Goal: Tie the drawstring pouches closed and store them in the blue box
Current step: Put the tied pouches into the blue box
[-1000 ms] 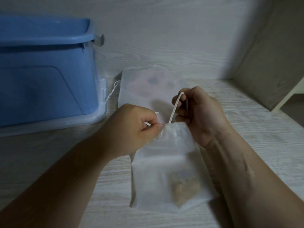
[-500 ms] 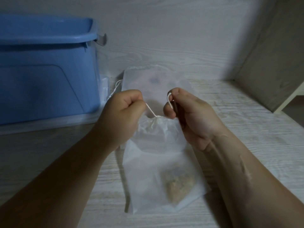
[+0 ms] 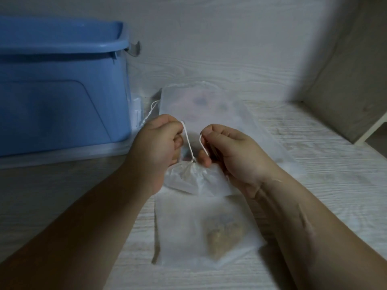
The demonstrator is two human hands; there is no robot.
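Note:
A translucent white drawstring pouch [image 3: 194,227] with brown contents in its lower right lies on the pale wood-grain surface in front of me. Its neck [image 3: 193,170] is gathered tight. My left hand [image 3: 156,147] pinches one end of the white drawstring [image 3: 188,143], and my right hand [image 3: 232,155] pinches the other end. Both cords run down to the bunched neck between my hands. A second flat pouch [image 3: 201,105] lies behind them, partly hidden by my hands. The blue box [image 3: 60,84] stands at the left.
The blue box rests on a clear lid or tray [image 3: 62,155] and has a grey latch [image 3: 134,49] at its right corner. A wall [image 3: 230,38] runs behind, and a wooden panel [image 3: 345,80] closes off the right side.
Both hands have lifted and drawn the cord ends up and apart. The pouch neck has cinched tighter and the pouch has shifted slightly toward me.

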